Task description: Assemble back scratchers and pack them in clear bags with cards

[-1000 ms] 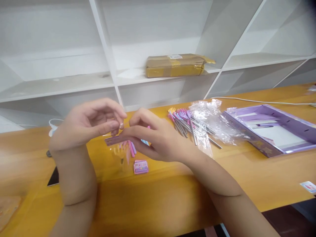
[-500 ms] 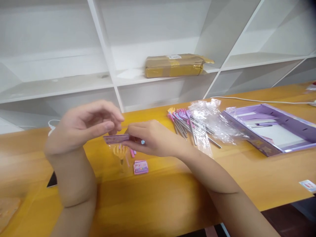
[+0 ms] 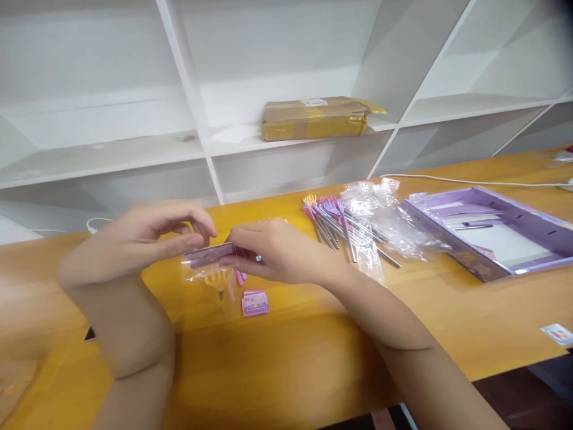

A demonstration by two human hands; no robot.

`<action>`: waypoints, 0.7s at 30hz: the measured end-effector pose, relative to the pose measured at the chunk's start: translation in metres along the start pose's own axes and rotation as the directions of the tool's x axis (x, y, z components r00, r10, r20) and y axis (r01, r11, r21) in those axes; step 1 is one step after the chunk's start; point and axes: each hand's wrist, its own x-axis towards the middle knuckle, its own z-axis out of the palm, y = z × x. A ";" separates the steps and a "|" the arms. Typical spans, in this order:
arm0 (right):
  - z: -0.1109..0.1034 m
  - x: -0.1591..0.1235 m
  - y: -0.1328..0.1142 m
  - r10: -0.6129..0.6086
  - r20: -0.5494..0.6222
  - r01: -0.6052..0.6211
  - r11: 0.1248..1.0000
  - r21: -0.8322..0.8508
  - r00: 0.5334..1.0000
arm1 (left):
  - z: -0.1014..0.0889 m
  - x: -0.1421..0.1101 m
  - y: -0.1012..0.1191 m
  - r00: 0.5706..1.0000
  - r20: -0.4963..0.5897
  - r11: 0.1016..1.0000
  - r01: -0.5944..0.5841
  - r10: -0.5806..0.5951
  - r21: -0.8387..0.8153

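My right hand point(image 3: 277, 249) pinches the right end of a small purple header card point(image 3: 208, 255) between thumb and fingers. A clear plastic bag point(image 3: 191, 273) shows around the card and below it. Under the card is a back scratcher with a yellow hand-shaped head point(image 3: 218, 279); whether it lies inside the bag I cannot tell. My left hand point(image 3: 147, 239) hovers just above the card's left end, its fingers bent and parted from the thumb, nothing seen between them. Close in front lies a small stack of purple cards point(image 3: 255, 303). Pink pieces point(image 3: 240, 278) are partly hidden behind my right hand.
Right of my hands lies a pile of back scratchers point(image 3: 335, 224) with metal rods, beside crumpled clear bags point(image 3: 385, 218). A shallow purple box point(image 3: 474, 275) holds papers and a pen. A taped cardboard box point(image 3: 316, 122) rests on the white shelf. A white cable point(image 3: 447, 179) runs along the back.
My left hand has drawn slightly left and down. The header card has tilted, and more of the clear bag shows at its left end. My right hand keeps its grip.
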 end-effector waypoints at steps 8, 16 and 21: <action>-0.001 0.001 -0.001 0.022 0.070 -0.024 0.999 0.024 0.997 | -0.003 -0.002 -0.006 0.991 0.090 0.995 -0.100 0.097 0.026; 0.000 0.002 -0.001 0.031 0.090 -0.034 0.999 0.028 0.995 | -0.002 -0.001 -0.005 0.985 0.088 0.988 -0.149 0.146 0.034; 0.000 0.002 -0.002 0.032 0.094 -0.037 0.998 0.048 0.995 | -0.001 -0.002 -0.002 0.985 0.063 0.985 -0.164 0.161 0.046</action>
